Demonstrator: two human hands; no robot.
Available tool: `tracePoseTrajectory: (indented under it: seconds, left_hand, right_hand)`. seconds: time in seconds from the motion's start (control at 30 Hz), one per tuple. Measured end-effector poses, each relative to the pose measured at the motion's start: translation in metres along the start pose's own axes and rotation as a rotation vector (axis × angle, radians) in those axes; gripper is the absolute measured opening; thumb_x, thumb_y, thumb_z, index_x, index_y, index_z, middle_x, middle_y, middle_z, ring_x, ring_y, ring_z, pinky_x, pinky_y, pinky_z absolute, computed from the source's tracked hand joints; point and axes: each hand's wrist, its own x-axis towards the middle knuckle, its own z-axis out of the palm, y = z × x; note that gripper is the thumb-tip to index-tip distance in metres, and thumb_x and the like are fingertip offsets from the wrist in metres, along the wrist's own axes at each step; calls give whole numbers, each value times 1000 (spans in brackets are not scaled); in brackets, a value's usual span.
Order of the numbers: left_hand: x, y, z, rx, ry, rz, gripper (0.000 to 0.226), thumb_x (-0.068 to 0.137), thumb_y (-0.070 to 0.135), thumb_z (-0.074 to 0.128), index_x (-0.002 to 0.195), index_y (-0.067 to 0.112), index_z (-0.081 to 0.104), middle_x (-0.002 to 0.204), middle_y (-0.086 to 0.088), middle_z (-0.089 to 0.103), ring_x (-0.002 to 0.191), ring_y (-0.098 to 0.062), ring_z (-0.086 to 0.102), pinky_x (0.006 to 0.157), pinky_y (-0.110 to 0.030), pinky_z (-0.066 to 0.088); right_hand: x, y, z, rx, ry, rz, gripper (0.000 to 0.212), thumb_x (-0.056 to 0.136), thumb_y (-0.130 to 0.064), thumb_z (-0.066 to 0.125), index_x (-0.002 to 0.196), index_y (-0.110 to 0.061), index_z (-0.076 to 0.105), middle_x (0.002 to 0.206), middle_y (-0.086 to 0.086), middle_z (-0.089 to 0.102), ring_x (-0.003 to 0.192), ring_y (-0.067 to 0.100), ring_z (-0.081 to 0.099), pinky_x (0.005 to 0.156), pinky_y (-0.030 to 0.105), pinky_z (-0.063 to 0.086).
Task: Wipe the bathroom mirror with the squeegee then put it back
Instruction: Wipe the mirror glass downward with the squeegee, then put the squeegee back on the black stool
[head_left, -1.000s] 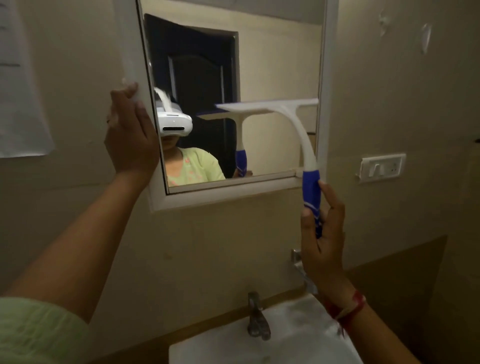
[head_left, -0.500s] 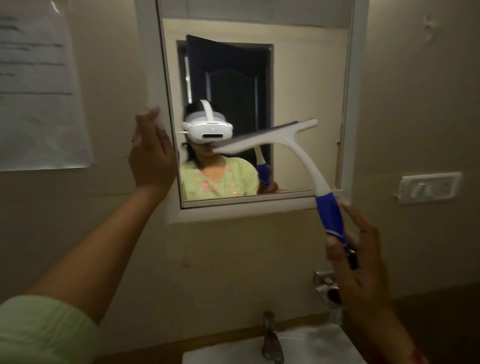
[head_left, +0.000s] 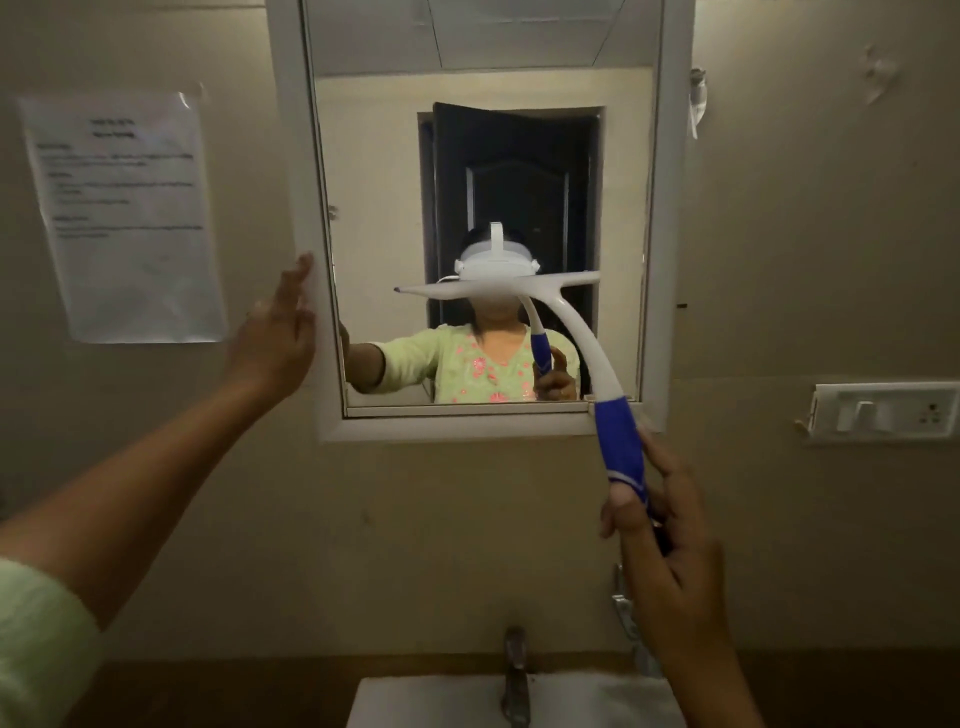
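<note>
— Since the earlier frames, what had moved?

— Our view had tipped upward, so far more of the mirror (head_left: 483, 208) showed, up to the reflected ceiling. The squeegee (head_left: 566, 332) had also shifted: its blade, previously tilted with the left end low, was nearly level across the lower-middle of the glass, and sat further toward the centre than a second earlier.

— What did that mean for the job?

— We judged the wiping to be under way, not finished. The blade lay over the lower half, so a stroke was probably in progress or ending. Whether the rubber edge was pressed on the glass we could not tell. The return of the tool had not begun.

— And the hands?

— The right hand (head_left: 670, 545) was clenched round the bottom of the blue grip, fingers wrapped behind it and the thumb alongside. The left hand (head_left: 278, 332) was open and flat, fingers extended, resting against the white frame (head_left: 306, 208) at its left edge. It gripped nothing; we took it to be steadying the mirror.

— Anything else nearby?

— A tap (head_left: 514, 675) and basin (head_left: 415, 701) below.
</note>
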Motion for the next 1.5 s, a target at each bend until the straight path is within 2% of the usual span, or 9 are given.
tracePoseTrajectory:
  seconds: [0.17, 0.33, 0.43, 0.6, 0.73, 0.87, 1.0, 1.3, 1.5]
  left_hand:
    - [-43, 22, -13, -128, -25, -57, 62, 93, 13, 49, 145, 25, 17, 140, -13, 45, 110, -41, 54, 87, -48, 43]
    - [-101, 58, -16, -295, -40, -117, 59, 92, 16, 52, 142, 22, 21, 140, -12, 43, 119, -22, 46, 93, -43, 41]
    - [-128, 78, -17, -338, -86, -136, 55, 92, 16, 52, 139, 20, 25, 138, -12, 44, 122, -16, 42, 95, -39, 40]
    - [-158, 105, -20, -374, -89, -200, 46, 92, 16, 53, 133, 21, 33, 132, -2, 49, 99, -2, 51, 83, -32, 42]
    - [-197, 121, -24, -441, -131, -291, 43, 92, 18, 51, 129, 31, 33, 128, 7, 47, 120, -13, 47, 95, -42, 44]
    - [-236, 132, -30, -447, -153, -434, 39, 92, 20, 52, 126, 30, 37, 126, 7, 49, 117, -14, 49, 97, -47, 45]
    - [-272, 129, -46, -401, -187, -558, 36, 92, 29, 52, 124, 37, 37, 123, 19, 46, 117, -9, 47, 97, -42, 44]
    - [-335, 76, -98, -328, -147, -757, 31, 92, 26, 53, 122, 30, 44, 124, 6, 53, 118, -13, 50, 97, -41, 45]
    - [-364, 28, -128, -310, -93, -834, 28, 92, 12, 54, 118, 21, 48, 116, 0, 58, 110, -11, 55, 88, -26, 44]
  right_hand:
    - [-5, -8, 1, 93, -43, 47, 34, 86, -43, 50, 119, -38, 45, 82, -11, 63, 54, 1, 53, 45, 8, 41]
    - [-17, -13, -14, 160, -95, 116, 40, 83, -37, 47, 123, -32, 47, 72, -3, 60, 51, 1, 52, 44, 8, 40]
    - [-30, -14, -23, 227, -126, 185, 36, 79, -37, 48, 115, -36, 49, 70, -2, 61, 50, 2, 52, 43, 8, 39]
    - [-55, -11, -39, 316, -172, 301, 35, 74, -42, 50, 108, -39, 54, 74, -5, 64, 55, 3, 55, 48, 11, 45]
    - [-71, -4, -48, 395, -176, 378, 36, 72, -44, 53, 107, -39, 56, 67, 1, 63, 56, 8, 57, 52, 14, 49]
    - [-86, 1, -49, 466, -263, 474, 33, 75, -46, 53, 107, -43, 59, 61, 3, 60, 40, 8, 43, 34, 19, 37]
    - [-97, 4, -40, 488, -378, 519, 34, 80, -41, 53, 112, -34, 59, 57, -1, 57, 40, 5, 42, 34, 16, 33]
    - [-119, 5, 9, 504, -583, 529, 23, 79, -46, 53, 100, -44, 63, 58, 1, 57, 37, 4, 38, 33, 17, 31]
    - [-138, 3, 71, 489, -702, 572, 30, 83, -40, 51, 107, -27, 63, 59, 0, 58, 39, 2, 43, 34, 16, 31]
